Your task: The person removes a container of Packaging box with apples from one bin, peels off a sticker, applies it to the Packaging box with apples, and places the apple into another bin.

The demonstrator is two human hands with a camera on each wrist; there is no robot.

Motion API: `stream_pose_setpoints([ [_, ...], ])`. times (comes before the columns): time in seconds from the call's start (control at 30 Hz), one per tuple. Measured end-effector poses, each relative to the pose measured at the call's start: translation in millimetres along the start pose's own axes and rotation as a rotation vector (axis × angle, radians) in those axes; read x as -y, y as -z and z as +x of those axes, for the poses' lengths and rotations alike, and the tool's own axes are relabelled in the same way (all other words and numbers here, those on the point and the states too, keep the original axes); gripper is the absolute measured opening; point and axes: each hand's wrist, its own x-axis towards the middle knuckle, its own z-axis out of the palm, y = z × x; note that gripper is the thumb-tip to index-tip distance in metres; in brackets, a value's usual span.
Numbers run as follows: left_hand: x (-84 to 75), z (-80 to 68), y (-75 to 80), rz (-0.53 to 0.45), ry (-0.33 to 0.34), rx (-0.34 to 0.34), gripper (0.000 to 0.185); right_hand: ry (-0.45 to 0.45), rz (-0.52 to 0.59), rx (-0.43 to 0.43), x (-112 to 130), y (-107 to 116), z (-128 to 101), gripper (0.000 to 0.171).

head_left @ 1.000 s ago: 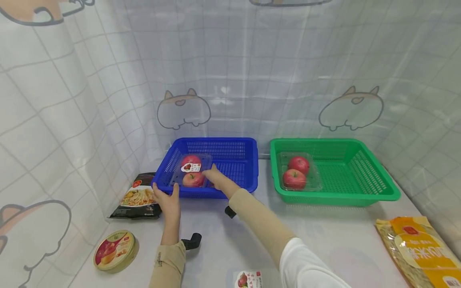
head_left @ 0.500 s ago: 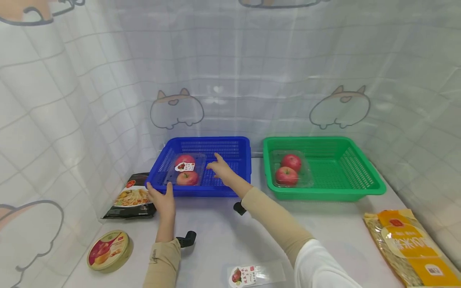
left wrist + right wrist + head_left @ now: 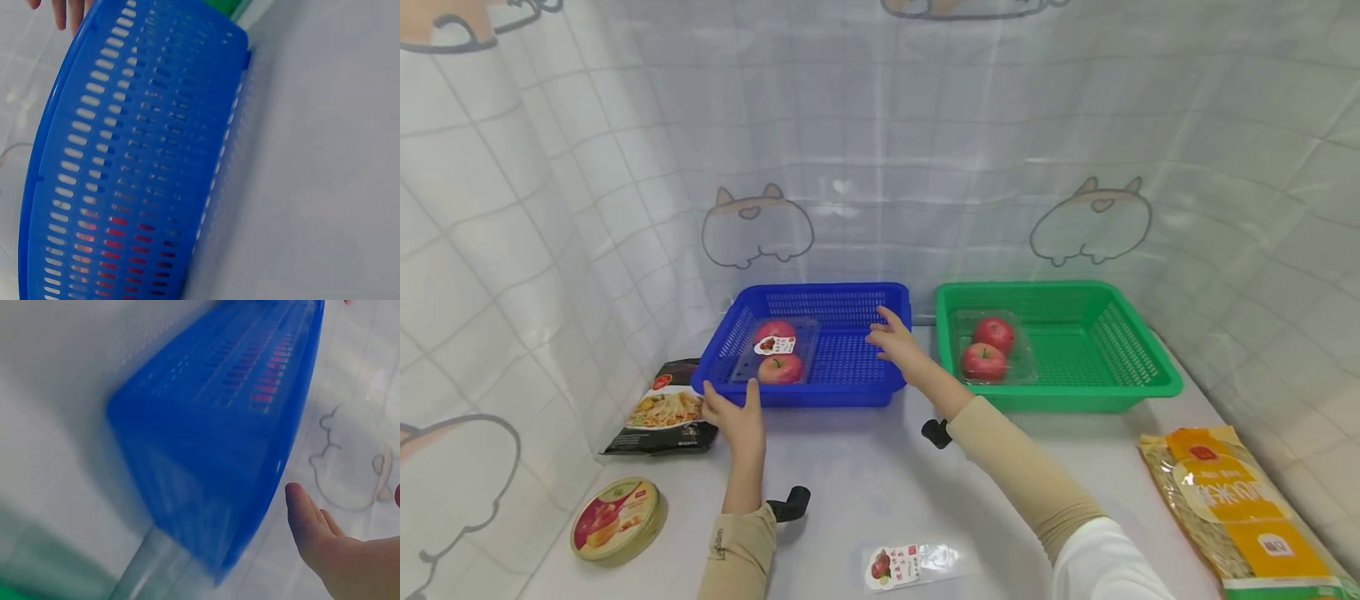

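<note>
A blue plastic basket [image 3: 857,392] stands on the left of the table with a clear pack of apples [image 3: 781,367] in its left half. My left hand [image 3: 739,423] is at the basket's front left corner, thumb and finger spread apart at the rim. My right hand [image 3: 904,348] is over the basket's right end, fingers spread and holding nothing. In the right wrist view, the right hand [image 3: 340,556] appears beside the blue basket [image 3: 187,456], apart from its rim. The left wrist view shows the basket's slotted front wall [image 3: 144,125], with apples showing red through the slots.
A green basket [image 3: 1052,402] with another clear pack of apples [image 3: 986,362] stands at the right. A black noodle bag [image 3: 662,412] and round tin [image 3: 615,518] lie left. A yellow bag [image 3: 1236,492] lies right, and a labelled clear strip [image 3: 910,564] in front.
My right hand has let go of the apple pack and moved right across the blue basket. The left hand stays at the corner. The head view has shifted, bringing the clear strip into sight.
</note>
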Motion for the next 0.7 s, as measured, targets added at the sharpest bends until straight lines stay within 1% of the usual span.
stream_pose_setpoints([
  [0.17, 0.2, -12.4, -4.7, 0.016, 0.003, 0.007, 0.080, -0.003, 0.005, -0.043, 0.4, 26.1, -10.3, 0.066],
  [0.23, 0.1, -18.8, -7.8, 0.052, -0.015, 0.000, 0.079, -0.003, 0.022, -0.069, -1.0, 37.4, -13.0, 0.065],
  [0.27, -0.4, -22.0, -9.8, 0.079, -0.036, -0.011, 0.079, -0.006, 0.026, -0.081, -1.7, 43.1, -14.9, 0.065],
  [0.33, -2.2, -28.7, -14.8, 0.143, -0.088, -0.040, 0.077, -0.007, 0.039, -0.099, -3.5, 54.2, -18.4, 0.065],
  [0.47, -7.8, -43.0, -28.3, 0.255, -0.232, -0.092, 0.075, -0.013, 0.045, -0.124, -6.9, 74.5, -26.0, 0.064],
  [0.6, -15.5, -61.6, -45.9, 0.268, -0.361, -0.077, 0.072, -0.009, 0.047, -0.149, -10.7, 92.8, -32.3, 0.063],
  [0.7, -22.1, -79.3, -61.4, 0.263, -0.451, -0.034, 0.072, -0.002, 0.042, -0.176, -14.0, 106.6, -37.0, 0.060],
])
